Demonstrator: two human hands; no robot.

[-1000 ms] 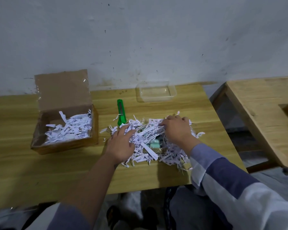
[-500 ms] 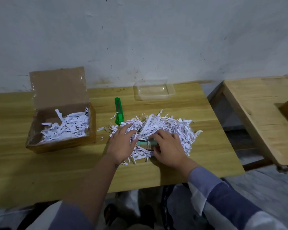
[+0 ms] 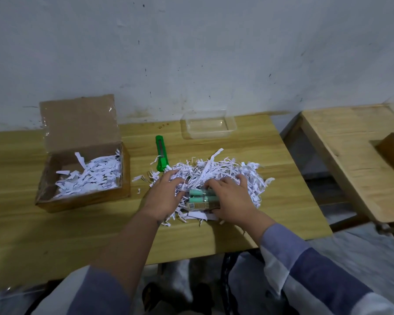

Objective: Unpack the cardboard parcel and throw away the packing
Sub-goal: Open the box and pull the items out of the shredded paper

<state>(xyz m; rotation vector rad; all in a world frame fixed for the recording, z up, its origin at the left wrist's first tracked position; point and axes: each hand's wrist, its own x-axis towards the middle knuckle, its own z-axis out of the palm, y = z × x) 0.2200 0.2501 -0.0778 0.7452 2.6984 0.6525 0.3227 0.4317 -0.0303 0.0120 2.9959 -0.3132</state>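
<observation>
An open cardboard parcel (image 3: 82, 201) stands at the table's left, its lid up and white shredded paper (image 3: 93, 176) inside. A bigger heap of shredded paper (image 3: 223, 173) lies mid-table. Among the shreds shows a pack of teal-capped items (image 3: 198, 198) on a printed card. My left hand (image 3: 163, 197) rests flat on the heap's left side, fingers spread. My right hand (image 3: 232, 202) lies over the pack's right end, thumb under its near edge and fingers over the top.
A green utility knife (image 3: 160, 153) lies just behind the heap. A clear plastic tub (image 3: 208, 126) sits at the table's back edge by the wall. A second wooden table (image 3: 355, 160) stands to the right across a gap.
My right hand drew back from the heap's far side to its near side and uncovered the teal pack. The left hand stayed on the heap's left.
</observation>
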